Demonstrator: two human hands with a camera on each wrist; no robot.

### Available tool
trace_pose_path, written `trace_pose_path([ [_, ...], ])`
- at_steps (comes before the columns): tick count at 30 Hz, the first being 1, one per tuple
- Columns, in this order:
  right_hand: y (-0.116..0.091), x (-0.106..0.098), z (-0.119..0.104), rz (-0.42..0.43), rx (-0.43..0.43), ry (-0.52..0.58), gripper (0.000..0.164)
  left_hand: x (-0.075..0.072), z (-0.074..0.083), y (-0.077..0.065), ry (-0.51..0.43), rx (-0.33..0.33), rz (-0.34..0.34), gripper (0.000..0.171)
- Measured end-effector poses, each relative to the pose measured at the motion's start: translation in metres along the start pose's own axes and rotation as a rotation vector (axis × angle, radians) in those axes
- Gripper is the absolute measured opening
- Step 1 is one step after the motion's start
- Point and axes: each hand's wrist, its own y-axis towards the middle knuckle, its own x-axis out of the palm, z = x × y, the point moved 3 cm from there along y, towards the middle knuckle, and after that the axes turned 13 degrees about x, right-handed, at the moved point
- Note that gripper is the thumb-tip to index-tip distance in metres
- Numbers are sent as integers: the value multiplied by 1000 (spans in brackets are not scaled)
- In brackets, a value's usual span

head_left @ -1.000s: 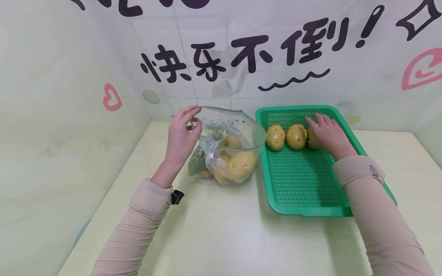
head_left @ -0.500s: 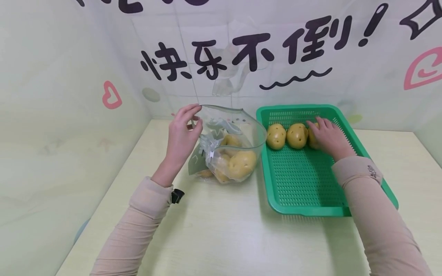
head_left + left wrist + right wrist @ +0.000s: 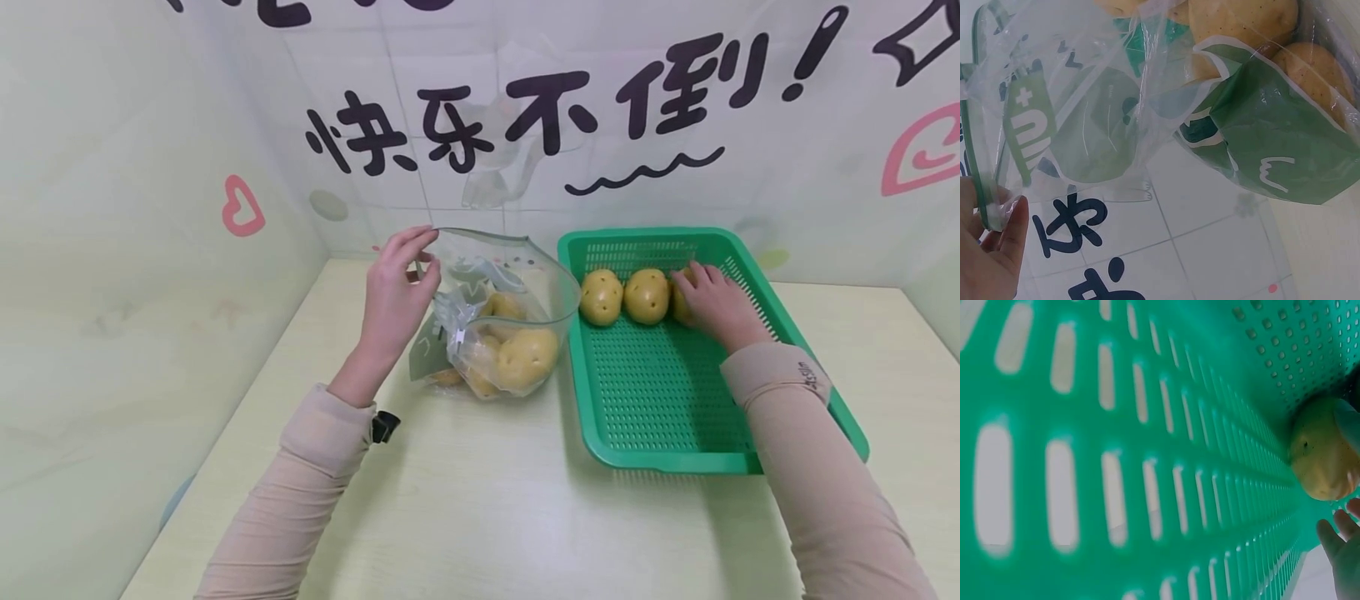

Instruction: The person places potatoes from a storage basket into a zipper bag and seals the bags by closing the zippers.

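Observation:
My left hand [image 3: 400, 287] pinches the rim of a clear zip bag [image 3: 427, 358] between thumb and fingers. The bag's mouth gapes, and several potatoes [image 3: 527, 360] lie inside. The left wrist view shows the bag's green printed panel [image 3: 1285, 137] and the thumb at its zip edge. To the right, my right hand [image 3: 716, 304] reaches into a green basket [image 3: 577, 392], its fingers curled around the rightmost potato [image 3: 682, 308], which they partly cover. Two more potatoes stand beside it, a left one [image 3: 602, 298] and a middle one [image 3: 647, 297].
The slotted basket wall [image 3: 1085, 425] rises close to the right wrist. A printed backdrop [image 3: 487, 192] stands behind the pale table [image 3: 480, 500], with another wall sheet [image 3: 112, 292] at the left. A black strap piece [image 3: 385, 427] sits at my left cuff.
The right fingers have drawn down and closer around the rightmost potato. The left hand keeps its hold on the bag rim, and the view has shifted slightly.

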Motion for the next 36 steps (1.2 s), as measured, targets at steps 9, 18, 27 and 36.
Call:
trace_pose_path([
  [9, 1, 3, 0, -10, 0, 33, 52, 0, -2, -1, 1, -1, -3, 34],
  [18, 0, 3, -1, -12, -9, 57, 62, 0, -3, 0, 1, -7, -5, 34],
  [27, -2, 4, -3, -86, 34, 126, 66, 0, -1, -1, 5, -9, -7, 34],
  [36, -2, 4, -2, -106, 31, 126, 65, 0, -1, -1, 6, -13, -9, 34],
])
